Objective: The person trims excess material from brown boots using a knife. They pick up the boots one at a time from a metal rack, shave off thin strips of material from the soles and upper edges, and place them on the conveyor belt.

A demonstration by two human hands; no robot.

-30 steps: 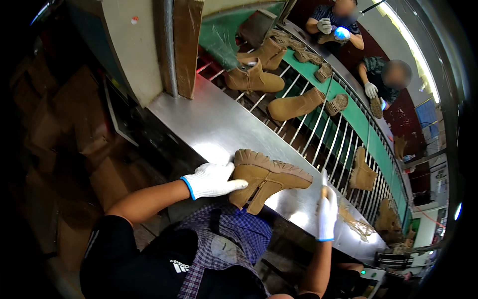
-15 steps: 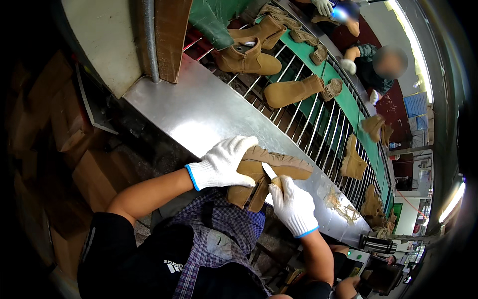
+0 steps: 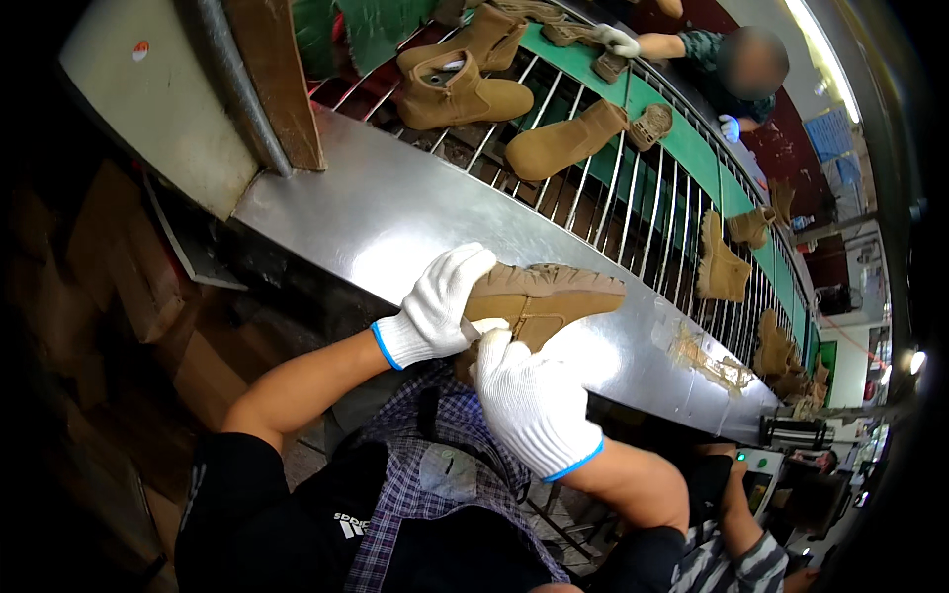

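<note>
A tan ankle boot lies on its side before me, at the edge of the metal ledge. Its sole faces away and its toe points right. My left hand, in a white knit glove with blue trim, is closed round the heel end. My right hand, gloved alike, is closed on a small knife and pressed near the boot's heel and shaft. Only a pale bit of the knife's blade shows between the hands; its handle is hidden in my fist. Part of the shaft is hidden behind the right hand.
Beyond the metal ledge runs a rack of metal bars bearing several tan boots. Behind it, a green belt carries soles and boots. Across it, a co-worker's gloved hand touches a sole. Cardboard lies at left.
My right hand has moved left with the knife, from mid-boot to the heel side. The boot has turned slightly, showing more of its side. The co-worker's hand has reached a sole on the belt.
</note>
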